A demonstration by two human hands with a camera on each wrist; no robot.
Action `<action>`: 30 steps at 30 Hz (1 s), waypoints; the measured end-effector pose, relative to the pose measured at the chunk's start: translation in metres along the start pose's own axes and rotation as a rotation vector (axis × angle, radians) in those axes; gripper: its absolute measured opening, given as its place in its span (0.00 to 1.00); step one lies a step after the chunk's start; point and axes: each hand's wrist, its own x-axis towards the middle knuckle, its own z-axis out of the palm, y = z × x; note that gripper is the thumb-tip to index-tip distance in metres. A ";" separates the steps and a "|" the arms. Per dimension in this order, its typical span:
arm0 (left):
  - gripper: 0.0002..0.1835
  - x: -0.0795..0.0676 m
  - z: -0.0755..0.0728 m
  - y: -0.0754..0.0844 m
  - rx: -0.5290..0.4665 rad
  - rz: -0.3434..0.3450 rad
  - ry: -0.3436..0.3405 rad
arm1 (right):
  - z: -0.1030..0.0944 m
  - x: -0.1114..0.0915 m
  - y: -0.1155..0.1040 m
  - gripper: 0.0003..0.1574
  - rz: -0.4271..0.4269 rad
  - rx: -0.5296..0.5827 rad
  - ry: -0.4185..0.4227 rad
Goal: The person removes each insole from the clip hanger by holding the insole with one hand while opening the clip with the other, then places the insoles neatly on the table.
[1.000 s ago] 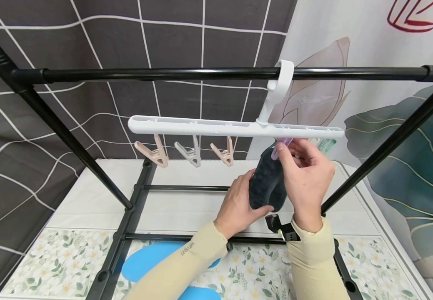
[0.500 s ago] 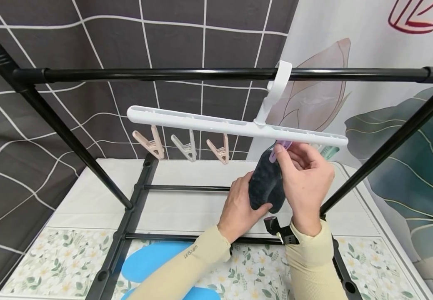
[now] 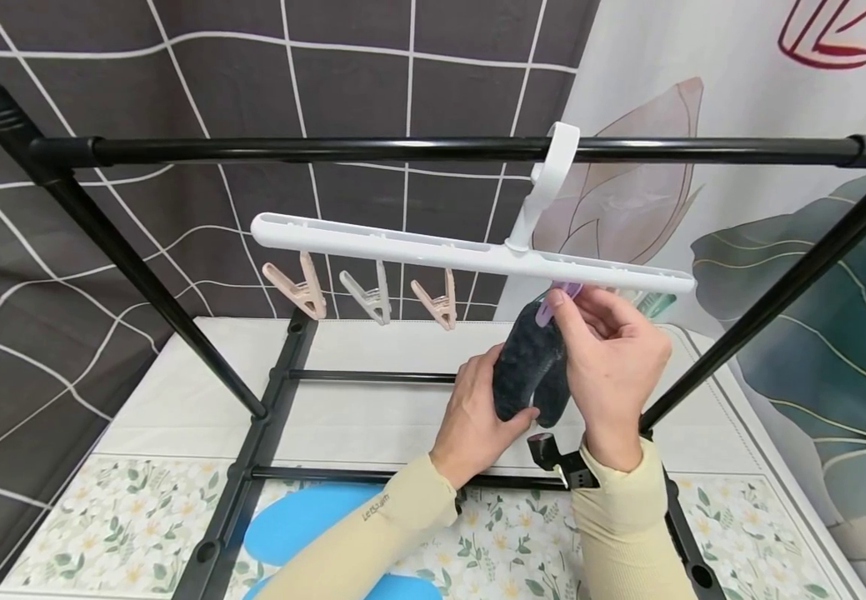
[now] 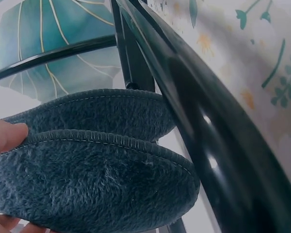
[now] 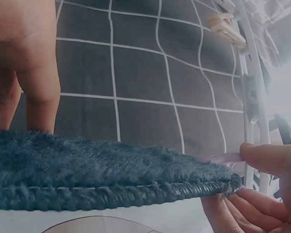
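A pair of dark blue fuzzy insoles (image 3: 520,367) hangs below the right part of a white clip hanger (image 3: 402,244). My left hand (image 3: 470,421) grips the nearer insole along its length, thumb on its lower edge; the left wrist view shows the second insole (image 4: 102,114) behind it, their far ends apart. With thumb and fingers, my right hand (image 3: 616,371) pinches a purple clothespin (image 3: 545,312) at the insoles' upper end. In the right wrist view the purple clothespin (image 5: 225,158) lies against the fuzzy tip; its jaws are hidden.
The hanger hooks over a black rack's top bar (image 3: 312,151). Two pinkish clothespins and a grey clothespin (image 3: 371,293) dangle at left, a green clothespin (image 3: 658,305) at right. Light blue insoles (image 3: 305,512) lie on the flowered tabletop. A lower black bar (image 4: 208,116) passes close to my left hand.
The hanger has tilted, its left end up and its right end slightly down, and its hook leans a little left. The insoles' lower ends have spread slightly apart. Both hands keep their hold.
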 end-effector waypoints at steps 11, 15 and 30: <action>0.47 0.000 0.000 -0.001 -0.011 0.019 0.011 | -0.001 0.001 0.002 0.13 -0.033 0.020 0.005; 0.47 0.000 0.000 -0.002 -0.013 0.017 0.008 | -0.001 0.002 0.007 0.13 -0.050 0.029 0.005; 0.48 -0.002 -0.003 -0.002 -0.010 0.017 -0.002 | 0.000 0.002 0.010 0.11 -0.080 0.024 0.028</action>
